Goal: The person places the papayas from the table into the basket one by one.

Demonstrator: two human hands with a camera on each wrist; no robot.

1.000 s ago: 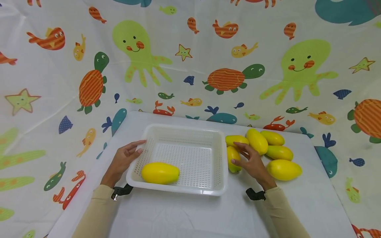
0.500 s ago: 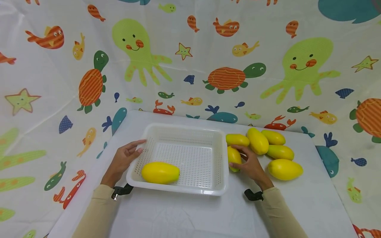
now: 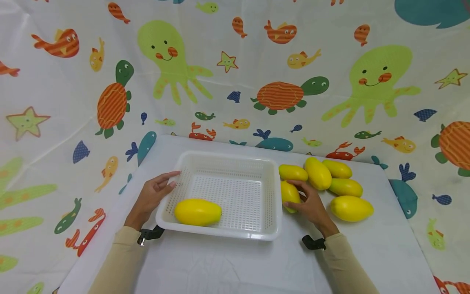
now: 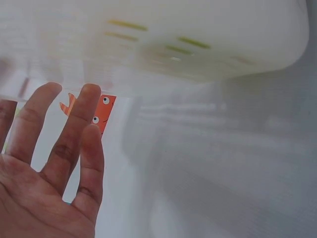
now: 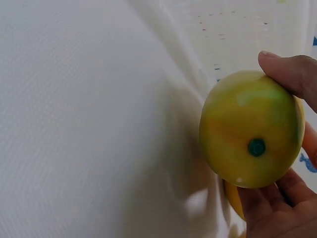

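Note:
A white plastic basket (image 3: 242, 200) with perforated walls stands on the table, and one yellow papaya (image 3: 197, 212) lies in its near left corner. At the basket's left rim is my left hand (image 3: 151, 198); in the left wrist view its fingers (image 4: 64, 144) are spread and fairly straight against the outer wall. My right hand (image 3: 310, 204) grips another papaya (image 3: 289, 196) just outside the basket's right wall, with thumb and fingers on opposite sides. The right wrist view shows that papaya's (image 5: 252, 129) rounded end with a small green stem nub.
More papayas lie right of the basket: one (image 3: 293, 172) beside its wall, one (image 3: 317, 173) behind my right hand, and one (image 3: 351, 208) farther right. A white cloth covers the table (image 3: 227, 265). Behind it hangs a sea-animal printed curtain (image 3: 205, 41).
My right hand has shifted slightly left and down, and its fingers have closed round the papaya beside the basket. My left hand and the basket have stayed in place.

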